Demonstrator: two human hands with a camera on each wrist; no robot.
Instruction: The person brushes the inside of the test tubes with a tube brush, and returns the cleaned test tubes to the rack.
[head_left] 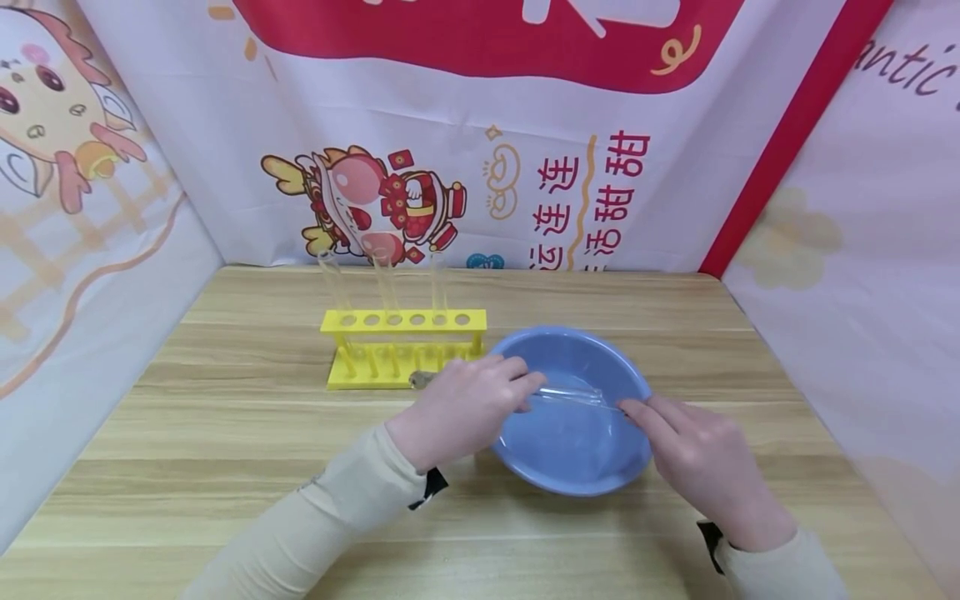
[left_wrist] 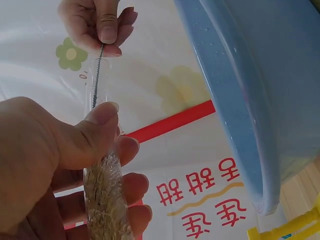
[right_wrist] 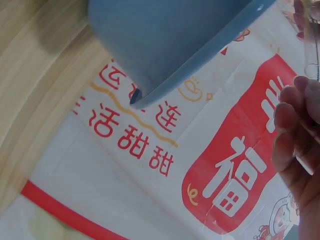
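Observation:
My left hand [head_left: 468, 404] grips a clear glass test tube [head_left: 573, 393], which lies nearly level above the blue basin [head_left: 577, 458]. Inside the tube, the left wrist view shows the brownish bristles [left_wrist: 102, 200] of a test tube brush, packed toward the end under my left palm. Its twisted wire handle [left_wrist: 96, 82] runs out of the tube's open mouth. There my right hand [head_left: 701, 454] pinches the wire between thumb and fingers, over the basin's right rim. In the right wrist view, the right hand's fingers [right_wrist: 285, 120] show at the edge, beside the tube mouth.
A yellow test tube rack [head_left: 405, 327] stands behind my left hand, left of the basin. Three upright glass tubes [head_left: 387, 287] lean in its holes. Water drops cling to the basin's inner wall. Printed cloth [head_left: 487, 108] hangs behind the wooden table [head_left: 225, 467].

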